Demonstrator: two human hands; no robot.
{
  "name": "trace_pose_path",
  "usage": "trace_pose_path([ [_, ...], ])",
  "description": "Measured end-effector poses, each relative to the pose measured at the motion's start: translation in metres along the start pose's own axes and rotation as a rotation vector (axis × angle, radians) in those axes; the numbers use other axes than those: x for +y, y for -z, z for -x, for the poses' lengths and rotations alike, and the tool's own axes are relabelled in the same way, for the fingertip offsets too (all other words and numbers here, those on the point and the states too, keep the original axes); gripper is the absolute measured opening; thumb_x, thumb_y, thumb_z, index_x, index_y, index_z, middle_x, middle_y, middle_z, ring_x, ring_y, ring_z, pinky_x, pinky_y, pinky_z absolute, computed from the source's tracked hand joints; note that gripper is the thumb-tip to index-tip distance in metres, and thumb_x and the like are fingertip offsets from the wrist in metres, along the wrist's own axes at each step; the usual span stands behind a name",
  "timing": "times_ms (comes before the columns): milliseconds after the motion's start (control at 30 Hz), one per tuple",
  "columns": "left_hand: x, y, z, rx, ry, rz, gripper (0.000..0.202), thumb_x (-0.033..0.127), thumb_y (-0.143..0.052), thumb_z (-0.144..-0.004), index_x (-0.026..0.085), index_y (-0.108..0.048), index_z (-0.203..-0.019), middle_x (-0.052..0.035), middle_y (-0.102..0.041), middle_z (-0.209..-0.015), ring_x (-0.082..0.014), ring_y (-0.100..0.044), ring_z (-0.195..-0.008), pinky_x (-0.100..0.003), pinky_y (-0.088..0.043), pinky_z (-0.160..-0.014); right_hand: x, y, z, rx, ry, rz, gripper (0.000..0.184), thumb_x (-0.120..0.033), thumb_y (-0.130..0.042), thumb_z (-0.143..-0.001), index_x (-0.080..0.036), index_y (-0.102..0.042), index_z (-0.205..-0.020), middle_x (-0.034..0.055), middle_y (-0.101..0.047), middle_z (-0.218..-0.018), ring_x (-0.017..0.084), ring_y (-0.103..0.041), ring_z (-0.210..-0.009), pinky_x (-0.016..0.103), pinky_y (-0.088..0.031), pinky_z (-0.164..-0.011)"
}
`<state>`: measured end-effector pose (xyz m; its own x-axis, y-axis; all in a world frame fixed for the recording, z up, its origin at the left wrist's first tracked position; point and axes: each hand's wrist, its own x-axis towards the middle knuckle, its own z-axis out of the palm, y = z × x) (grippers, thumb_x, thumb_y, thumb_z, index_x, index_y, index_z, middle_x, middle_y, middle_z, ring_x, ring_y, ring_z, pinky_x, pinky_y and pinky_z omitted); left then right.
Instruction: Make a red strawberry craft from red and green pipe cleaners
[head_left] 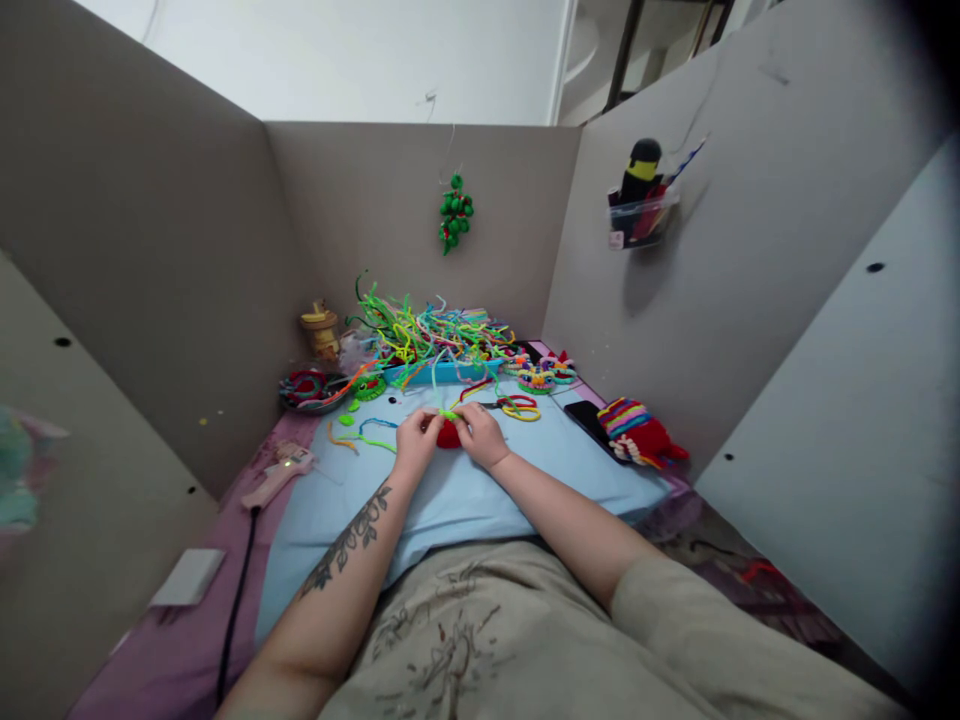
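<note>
My left hand (420, 440) and my right hand (481, 435) meet over the light blue cloth (480, 500), fingertips pinched close together. Between them is a bright green pipe cleaner (448, 414), gripped from both sides. A red fuzzy piece (448, 435) sits just under it, partly covered by my fingers; whether it is joined to the green one I cannot tell. Scissors with red and yellow handles (521, 411) lie just right of my right hand. Loose blue and green pipe cleaners (367, 432) lie left of my left hand.
A blue tray (442, 374) heaped with pipe cleaners stands at the back. On the left are a pink glue gun (279, 476) with a black cord and a white box (189, 577). A phone (592, 428) and a red striped fuzzy figure (641, 433) lie right. Grey panels enclose the table.
</note>
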<state>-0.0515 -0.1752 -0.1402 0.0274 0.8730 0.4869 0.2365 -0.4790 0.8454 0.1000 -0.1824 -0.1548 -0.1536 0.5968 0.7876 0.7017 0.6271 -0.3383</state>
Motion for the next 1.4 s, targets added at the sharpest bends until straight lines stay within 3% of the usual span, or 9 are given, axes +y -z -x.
trace_pose_path([
  [367, -0.003, 0.001, 0.001, 0.011, -0.082, -0.045, 0.012, 0.025, -0.054, -0.077, 0.019, -0.064, -0.078, -0.0037, -0.068, -0.076, -0.0181, -0.062, -0.075, -0.03, -0.047, -0.072, 0.001, 0.0, 0.001, -0.061, 0.002, -0.103, 0.014, -0.019, -0.045, -0.086, -0.018, -0.057, -0.094, 0.007, -0.059, -0.087, 0.02, -0.054, -0.085, 0.031, -0.045, -0.079],
  [567, 0.002, 0.0, 0.001, 0.015, -0.017, -0.004, 0.018, 0.027, -0.06, -0.075, 0.018, -0.069, -0.087, -0.0058, -0.071, -0.086, -0.0201, -0.063, -0.081, -0.033, -0.048, -0.078, 0.004, 0.0, 0.0, 0.032, -0.089, -0.046, 0.013, -0.016, -0.043, -0.085, -0.019, -0.056, -0.086, 0.0061, -0.057, -0.082, 0.02, -0.054, -0.081, 0.03, -0.045, -0.075],
  [1000, -0.006, -0.001, -0.002, -0.063, 0.137, 0.17, 0.022, 0.033, -0.062, -0.07, 0.014, -0.069, -0.079, -0.003, -0.066, -0.063, -0.0152, -0.059, -0.057, -0.027, -0.049, -0.057, 0.011, -0.004, 0.002, 0.076, -0.159, -0.004, 0.012, -0.011, -0.045, -0.075, -0.021, -0.052, -0.077, 0.0042, -0.053, -0.077, 0.02, -0.051, -0.076, 0.03, -0.043, -0.07],
  [1200, 0.003, -0.002, 0.001, -0.058, 0.153, 0.19, 0.025, 0.036, -0.067, -0.067, 0.013, -0.067, -0.078, -0.0032, -0.068, -0.066, -0.0154, -0.061, -0.06, -0.025, -0.049, -0.055, 0.014, -0.006, 0.003, 0.098, -0.17, 0.011, 0.012, -0.01, -0.046, -0.072, -0.021, -0.051, -0.075, 0.0038, -0.052, -0.076, 0.02, -0.05, -0.074, 0.031, -0.042, -0.069],
  [1400, -0.001, -0.001, 0.0, -0.028, 0.123, 0.128, 0.022, 0.034, -0.063, -0.07, 0.014, -0.067, -0.078, -0.0031, -0.067, -0.067, -0.0161, -0.062, -0.063, -0.026, -0.049, -0.059, 0.01, -0.006, 0.002, 0.069, -0.142, -0.035, 0.009, -0.012, -0.049, -0.071, -0.021, -0.049, -0.074, 0.0035, -0.051, -0.077, 0.019, -0.05, -0.075, 0.03, -0.044, -0.069],
])
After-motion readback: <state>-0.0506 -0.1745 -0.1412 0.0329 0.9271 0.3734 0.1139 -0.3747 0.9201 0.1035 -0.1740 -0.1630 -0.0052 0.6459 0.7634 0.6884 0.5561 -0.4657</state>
